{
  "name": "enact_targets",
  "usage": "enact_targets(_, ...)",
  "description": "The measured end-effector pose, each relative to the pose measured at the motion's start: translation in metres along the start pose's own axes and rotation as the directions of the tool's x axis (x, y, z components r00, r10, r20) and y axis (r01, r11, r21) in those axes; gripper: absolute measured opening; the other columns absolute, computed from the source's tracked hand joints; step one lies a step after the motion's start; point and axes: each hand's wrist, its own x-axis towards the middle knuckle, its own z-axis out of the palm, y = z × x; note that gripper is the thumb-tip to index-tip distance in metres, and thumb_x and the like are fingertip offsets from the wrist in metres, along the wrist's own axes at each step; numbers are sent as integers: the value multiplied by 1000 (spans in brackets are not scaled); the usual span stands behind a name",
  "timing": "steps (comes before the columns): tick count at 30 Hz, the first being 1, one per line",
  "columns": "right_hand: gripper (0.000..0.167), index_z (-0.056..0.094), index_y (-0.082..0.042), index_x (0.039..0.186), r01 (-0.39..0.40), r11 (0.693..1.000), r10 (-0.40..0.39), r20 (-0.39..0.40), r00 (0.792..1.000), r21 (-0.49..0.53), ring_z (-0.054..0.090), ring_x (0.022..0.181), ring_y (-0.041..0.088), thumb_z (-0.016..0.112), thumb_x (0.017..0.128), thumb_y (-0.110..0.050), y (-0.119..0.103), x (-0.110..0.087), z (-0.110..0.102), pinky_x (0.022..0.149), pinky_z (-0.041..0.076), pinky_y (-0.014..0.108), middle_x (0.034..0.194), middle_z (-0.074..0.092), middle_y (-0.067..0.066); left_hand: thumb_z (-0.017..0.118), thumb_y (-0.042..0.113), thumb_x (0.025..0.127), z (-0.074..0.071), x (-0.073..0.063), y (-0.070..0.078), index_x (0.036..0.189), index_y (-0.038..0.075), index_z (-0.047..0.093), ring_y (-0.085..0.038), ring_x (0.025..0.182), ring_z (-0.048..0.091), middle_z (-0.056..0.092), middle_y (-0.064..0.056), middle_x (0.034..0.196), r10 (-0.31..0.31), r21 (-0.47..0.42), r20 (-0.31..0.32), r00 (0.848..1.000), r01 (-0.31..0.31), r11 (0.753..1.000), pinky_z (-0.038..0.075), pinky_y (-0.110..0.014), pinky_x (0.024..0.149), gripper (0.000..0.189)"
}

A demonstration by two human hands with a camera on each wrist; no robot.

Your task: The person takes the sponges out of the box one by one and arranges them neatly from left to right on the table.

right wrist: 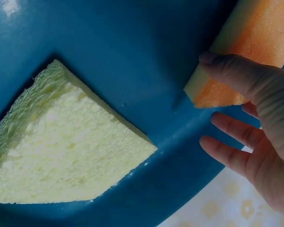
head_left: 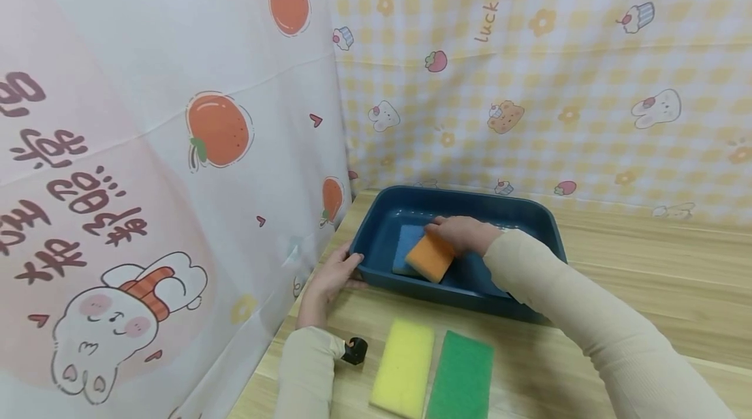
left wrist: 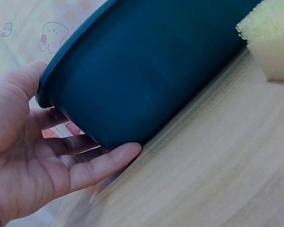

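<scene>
A dark blue plastic basin (head_left: 411, 287) stands on the wooden table. My left hand (head_left: 336, 273) holds its near left corner, thumb at the rim and fingers against the outer wall (left wrist: 132, 80). Inside the basin, my right hand (head_left: 467, 234) pinches an orange sponge (head_left: 431, 257), tilted and partly over a blue sponge (head_left: 405, 246) lying on the bottom. The right wrist view shows the thumb on the orange sponge's (right wrist: 260, 42) face. A pale yellow sponge (right wrist: 71, 146) lies in the basin there, hidden in the head view by my right arm.
In front of the basin, a yellow sponge (head_left: 403, 367) and a green sponge (head_left: 462, 376) lie side by side on the table (head_left: 664, 262). A small black piece (head_left: 355, 350) sits at my left cuff. Printed curtains (head_left: 529, 79) hang behind and to the left.
</scene>
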Motion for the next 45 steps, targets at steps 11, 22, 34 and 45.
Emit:
enact_targets(11, 68, 47, -8, 127, 17, 1000, -17, -56, 998, -12, 51, 101, 30, 73, 66, 5, -2, -6, -12, 90, 43, 44, 123, 49, 15, 37, 9, 91, 0, 1, -2, 137, 2, 30, -34, 91, 59, 41, -28, 127, 6, -3, -1, 1000, -6, 1000, 52, -46, 67, 47)
enact_targets(22, 64, 46, -5, 127, 3, 1000, -5, -97, 995, -27, 51, 98, 30, 72, 69, 2, 6, -30, -36, 87, 45, 43, 121, 49, 15, 35, 8, 93, 1, 1, -1, 136, 2, 31, -35, 92, 59, 41, -27, 126, 4, -14, 1, 1000, -4, 1000, 52, -47, 68, 44)
enact_targets(34, 74, 43, -4, 129, 32, 993, -41, -75, 996, -114, 52, 102, 35, 73, 63, 8, 3, -71, -58, 77, 50, 40, 128, 44, 19, 36, 8, 92, -1, 1, 0, 136, 2, 32, -32, 90, 59, 42, -27, 125, 4, -4, -5, 1000, -4, 1000, 52, -47, 69, 44)
enact_targets(45, 73, 45, -5, 129, 65, 991, -72, -51, 996, -113, 54, 100, 36, 72, 63, 10, -16, -108, -62, 72, 52, 37, 129, 45, 18, 35, 8, 92, 1, 4, -2, 136, 2, 31, -32, 87, 60, 43, -28, 124, -13, 2, -20, 1000, 13, 1000, 53, -44, 66, 45)
